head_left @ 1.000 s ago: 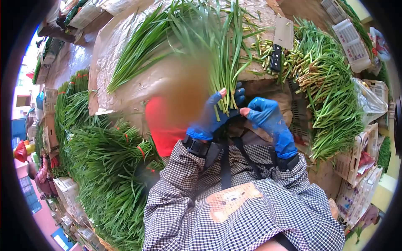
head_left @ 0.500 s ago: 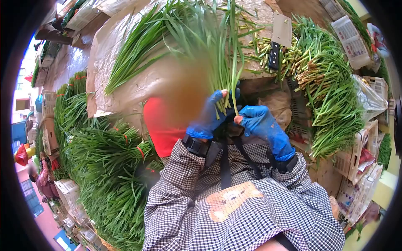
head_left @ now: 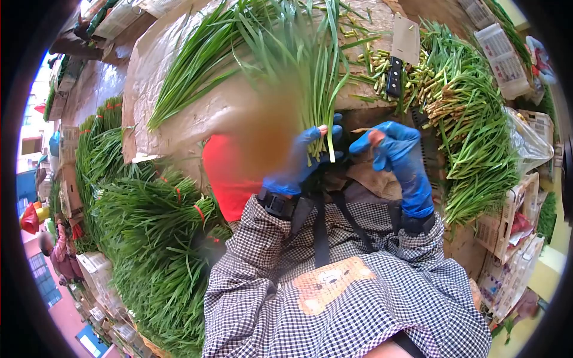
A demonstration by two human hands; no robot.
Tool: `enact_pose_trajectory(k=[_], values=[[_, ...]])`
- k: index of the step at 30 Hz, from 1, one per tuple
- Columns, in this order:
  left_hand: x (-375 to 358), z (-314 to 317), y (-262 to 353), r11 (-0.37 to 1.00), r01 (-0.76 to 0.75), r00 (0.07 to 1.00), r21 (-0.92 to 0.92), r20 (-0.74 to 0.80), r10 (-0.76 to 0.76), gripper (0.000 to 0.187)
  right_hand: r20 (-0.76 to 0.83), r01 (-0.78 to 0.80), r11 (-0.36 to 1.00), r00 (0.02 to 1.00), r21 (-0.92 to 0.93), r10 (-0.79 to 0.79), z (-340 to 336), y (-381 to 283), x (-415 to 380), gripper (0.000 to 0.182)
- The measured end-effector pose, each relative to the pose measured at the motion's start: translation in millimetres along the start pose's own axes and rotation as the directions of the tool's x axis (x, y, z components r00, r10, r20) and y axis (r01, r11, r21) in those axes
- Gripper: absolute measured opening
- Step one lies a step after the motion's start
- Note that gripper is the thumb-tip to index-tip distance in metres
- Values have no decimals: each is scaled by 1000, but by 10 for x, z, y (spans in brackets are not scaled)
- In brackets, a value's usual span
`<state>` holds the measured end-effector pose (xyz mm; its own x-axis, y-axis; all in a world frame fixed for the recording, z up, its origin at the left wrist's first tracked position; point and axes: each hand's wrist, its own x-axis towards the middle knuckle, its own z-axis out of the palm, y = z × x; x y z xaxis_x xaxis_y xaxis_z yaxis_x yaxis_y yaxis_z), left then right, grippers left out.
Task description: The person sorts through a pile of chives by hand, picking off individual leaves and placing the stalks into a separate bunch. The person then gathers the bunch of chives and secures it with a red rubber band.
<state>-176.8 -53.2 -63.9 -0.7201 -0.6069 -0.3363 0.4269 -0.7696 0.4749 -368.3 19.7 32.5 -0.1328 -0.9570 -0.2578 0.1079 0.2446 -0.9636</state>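
Observation:
My left hand (head_left: 301, 158), in a blue glove, is closed around the lower stalks of a bunch of long green leaves (head_left: 319, 89). The leaves spread up and away over the board. To the right, apart from the stalks, is my right hand (head_left: 397, 156), also blue-gloved, with thumb and fingers bent together. A thin brownish strip (head_left: 360, 130) shows at its fingertips. More cut leaves (head_left: 194, 77) lie on the board to the upper left. A cleaver (head_left: 394, 77) with a black handle rests among stalk ends at the upper right.
Bundles with red ties (head_left: 155, 238) are heaped at the left. A large pile of leafy stalks (head_left: 468, 131) lies at the right, near a clear plastic bag (head_left: 528, 140) and crates (head_left: 507, 221). A person (head_left: 62, 256) is at the far left. A blurred patch hides part of the centre.
My right hand has moved right and slightly up, away from the stalk it was touching. That stalk now hangs beside the bunch in my left hand.

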Motion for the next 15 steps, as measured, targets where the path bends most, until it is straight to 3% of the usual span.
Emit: enact_pose_trajectory(k=[4, 6, 7, 8, 9, 10, 11, 13, 14, 15], values=[[12, -37, -11, 999, 29, 1000, 28, -1, -29, 49, -104, 38, 998, 994, -56, -44, -135, -163, 24, 16], [5, 26, -22, 1000, -12, 998, 6, -58, 12, 51, -67, -74, 974, 996, -214, 61, -201, 3, 89, 19], [-10, 57, -13, 1000, -11, 998, 7, -57, 11, 51, -8, -117, 916, 992, -384, 123, -167, 209, 157, 21], [-17, 91, -2, 997, -10, 1000, -78, -25, 8, 54, -14, -118, 916, 992, -383, 123, -179, 426, 148, 21], [-13, 120, 22, 987, -9, 1000, -161, 7, 10, 57, 51, 51, 769, 998, -637, -24, -189, 631, 121, 21], [-12, 145, 58, 987, -11, 1000, -161, 7, 12, 57, 159, 211, 532, 977, -820, -141, -155, 679, 84, 21], [-27, 160, 84, 985, 14, 1000, -169, 2, -14, 60, 163, 212, 533, 977, -819, -138, -142, 704, 18, 21], [-45, 158, 80, 983, 47, 999, -176, -1, -48, 63, 250, 54, 872, 965, -486, 79, 18, 588, -128, 21], [-25, 154, 74, 977, 55, 998, -204, 13, -54, 65, 245, 55, 872, 967, -487, 76, 119, 566, -141, 21], [-17, 158, 60, 970, 66, 998, -233, 27, -62, 66, 337, 95, 882, 939, -462, 75, 251, 553, -155, 20]])
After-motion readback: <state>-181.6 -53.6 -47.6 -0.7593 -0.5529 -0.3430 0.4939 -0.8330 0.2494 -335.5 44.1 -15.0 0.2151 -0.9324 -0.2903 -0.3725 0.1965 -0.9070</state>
